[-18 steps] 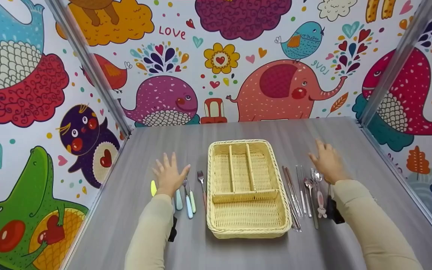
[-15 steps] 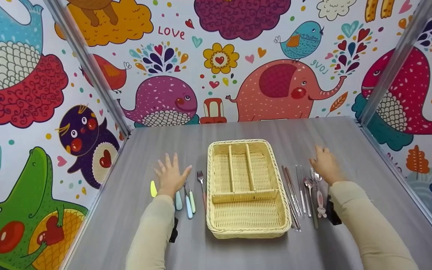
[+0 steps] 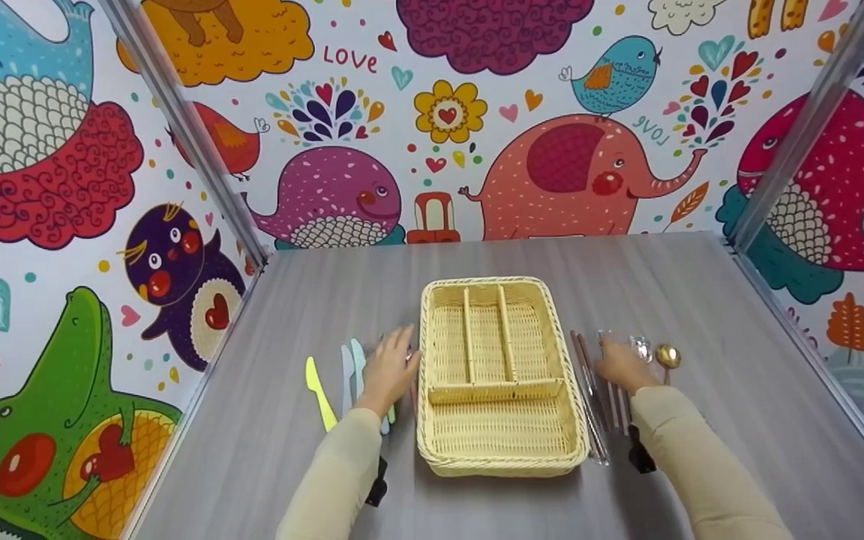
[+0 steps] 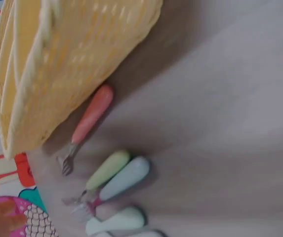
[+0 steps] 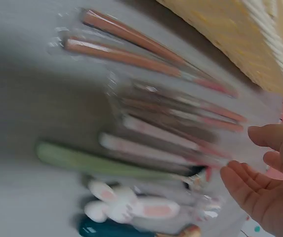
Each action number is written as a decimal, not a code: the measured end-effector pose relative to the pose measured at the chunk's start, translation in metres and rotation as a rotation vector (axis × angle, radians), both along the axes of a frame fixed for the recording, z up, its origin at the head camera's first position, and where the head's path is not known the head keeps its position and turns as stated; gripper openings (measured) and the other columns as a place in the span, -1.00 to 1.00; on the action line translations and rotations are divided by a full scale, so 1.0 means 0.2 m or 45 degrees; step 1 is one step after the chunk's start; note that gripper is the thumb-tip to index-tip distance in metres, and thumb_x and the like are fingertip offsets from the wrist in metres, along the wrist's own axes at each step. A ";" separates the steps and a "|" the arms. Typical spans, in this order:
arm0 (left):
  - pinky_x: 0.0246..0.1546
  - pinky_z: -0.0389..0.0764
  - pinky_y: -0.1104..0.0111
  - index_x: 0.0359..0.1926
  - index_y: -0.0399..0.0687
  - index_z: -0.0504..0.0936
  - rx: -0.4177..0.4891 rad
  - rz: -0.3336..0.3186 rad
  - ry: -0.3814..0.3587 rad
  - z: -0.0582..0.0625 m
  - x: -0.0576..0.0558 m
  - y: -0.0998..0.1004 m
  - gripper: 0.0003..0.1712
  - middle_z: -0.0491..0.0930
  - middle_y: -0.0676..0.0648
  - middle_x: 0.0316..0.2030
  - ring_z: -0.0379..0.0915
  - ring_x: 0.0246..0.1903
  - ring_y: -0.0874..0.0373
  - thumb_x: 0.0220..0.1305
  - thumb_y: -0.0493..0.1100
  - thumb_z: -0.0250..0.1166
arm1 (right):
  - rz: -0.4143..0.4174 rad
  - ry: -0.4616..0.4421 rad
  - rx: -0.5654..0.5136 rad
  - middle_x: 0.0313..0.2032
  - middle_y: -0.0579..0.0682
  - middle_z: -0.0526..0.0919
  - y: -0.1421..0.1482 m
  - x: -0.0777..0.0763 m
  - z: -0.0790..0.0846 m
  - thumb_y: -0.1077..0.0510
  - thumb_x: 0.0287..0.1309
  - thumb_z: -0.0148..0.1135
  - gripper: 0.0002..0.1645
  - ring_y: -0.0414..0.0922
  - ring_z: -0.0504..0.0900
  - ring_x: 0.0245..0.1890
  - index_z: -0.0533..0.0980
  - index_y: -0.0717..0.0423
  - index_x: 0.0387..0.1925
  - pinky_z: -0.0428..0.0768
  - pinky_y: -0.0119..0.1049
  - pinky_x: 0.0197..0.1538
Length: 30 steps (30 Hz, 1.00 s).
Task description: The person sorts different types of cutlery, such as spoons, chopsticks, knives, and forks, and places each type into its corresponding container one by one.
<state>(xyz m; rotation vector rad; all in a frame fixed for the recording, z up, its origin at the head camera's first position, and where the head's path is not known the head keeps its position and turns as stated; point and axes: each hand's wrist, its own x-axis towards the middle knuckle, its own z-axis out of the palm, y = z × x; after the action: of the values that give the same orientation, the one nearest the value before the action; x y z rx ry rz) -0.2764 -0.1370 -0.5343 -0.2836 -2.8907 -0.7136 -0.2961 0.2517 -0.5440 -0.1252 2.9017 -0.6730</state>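
big picture first: a cartoon-patterned wall (image 3: 447,172) stands at the back, whales, elephant and birds all over it, a metal post (image 3: 189,127) at its left corner, and below it spreads your grey, wood-grained table (image 3: 507,510). dead centre sits the pale woven basket (image 3: 507,466), long axis running away from you, three narrow compartments at the far end, one wide one nearest you. now your hands! your left hand (image 3: 391,367) is just beside the basket's left side, above the cutlery, fingers reaching forward, nothing seen in its grip; i can't tell whether it touches anything. your right hand (image 5: 264,187) is by the utensils' far ends, thumb well apart from half-bent fingers, holding nothing. down to the small stuff: wrapped chopsticks (image 5: 124,58) along the basket's right, far ends leaning left; then pink-and-white handles (image 5: 146,149), a green handle (image 5: 97,162) and a rabbit handle (image 5: 156,208), butts towards you. over left, the yellow knife (image 3: 313,379) slants, far end leftward, and the coral fork (image 4: 93,113), just beside the basket, aims its tines at the far wall.
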 end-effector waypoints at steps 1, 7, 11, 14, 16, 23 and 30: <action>0.19 0.20 -0.05 0.32 -0.14 0.22 -0.014 -0.011 -0.008 -0.01 0.00 0.02 -0.41 0.28 -0.25 0.23 0.18 0.21 -0.21 0.34 -0.02 0.03 | -0.004 0.001 -0.003 -0.06 0.51 0.44 -0.01 0.00 -0.02 0.32 -0.03 0.07 -0.44 0.34 0.48 -0.10 0.29 0.58 0.03 0.47 0.10 -0.09; 0.16 0.21 -0.08 0.30 -0.19 0.23 -0.107 -0.065 -0.084 -0.09 0.01 0.08 -0.42 0.28 -0.24 0.22 0.17 0.20 -0.28 0.33 -0.04 0.04 | 0.009 0.061 -0.009 -0.29 0.43 0.55 -0.06 0.03 -0.14 0.31 -0.14 0.11 -0.61 0.30 0.53 -0.25 0.43 0.52 -0.22 0.49 0.09 -0.17; 0.17 0.20 -0.09 0.30 -0.24 0.21 -0.187 -0.030 -0.119 -0.12 0.01 0.09 -0.40 0.22 -0.22 0.26 0.11 0.22 -0.30 0.34 -0.03 0.01 | -0.025 0.098 -0.008 -0.47 0.32 0.55 -0.07 0.04 -0.19 0.34 -0.21 0.11 -0.81 0.21 0.54 -0.44 0.45 0.40 -0.45 0.48 0.07 -0.35; 0.16 0.20 -0.11 0.32 -0.24 0.17 -0.228 -0.002 -0.120 -0.14 0.01 0.11 -0.37 0.18 -0.19 0.30 0.07 0.25 -0.30 0.34 0.00 -0.01 | -0.062 0.096 -0.028 -0.48 0.32 0.55 -0.07 0.04 -0.20 0.35 -0.19 0.08 -0.87 0.19 0.54 -0.47 0.43 0.39 -0.50 0.47 0.05 -0.39; 0.15 0.21 -0.12 0.33 -0.22 0.15 -0.246 0.004 -0.111 -0.15 0.01 0.12 -0.36 0.17 -0.19 0.31 0.06 0.25 -0.31 0.34 0.00 -0.02 | -0.081 0.085 -0.038 -0.48 0.31 0.55 -0.08 0.04 -0.19 0.32 -0.15 0.07 -0.87 0.17 0.53 -0.47 0.43 0.39 -0.51 0.47 0.05 -0.38; 0.13 0.23 -0.12 0.34 -0.22 0.14 -0.272 0.021 -0.116 -0.16 0.01 0.12 -0.35 0.17 -0.20 0.31 0.09 0.23 -0.32 0.34 0.00 -0.02 | -0.101 0.022 -0.023 -0.45 0.33 0.57 -0.10 0.04 -0.20 0.31 -0.13 0.06 -0.87 0.16 0.56 -0.45 0.45 0.37 -0.52 0.48 0.06 -0.38; 0.17 0.19 -0.10 0.36 -0.21 0.08 -0.287 0.037 -0.177 -0.13 0.01 0.13 -0.34 0.13 -0.19 0.33 0.04 0.26 -0.31 0.35 0.01 -0.06 | -0.081 0.070 0.009 -0.43 0.46 0.55 -0.13 0.03 -0.19 0.39 -0.09 -0.09 -0.83 0.33 0.56 -0.38 0.43 0.44 -0.53 0.50 0.13 -0.38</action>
<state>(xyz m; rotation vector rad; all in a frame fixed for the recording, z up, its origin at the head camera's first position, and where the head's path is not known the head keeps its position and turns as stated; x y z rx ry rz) -0.2749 -0.1116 -0.5612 -0.2247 -3.1047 -0.4173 -0.2904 0.2258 -0.5812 -0.0521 2.9717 -0.6801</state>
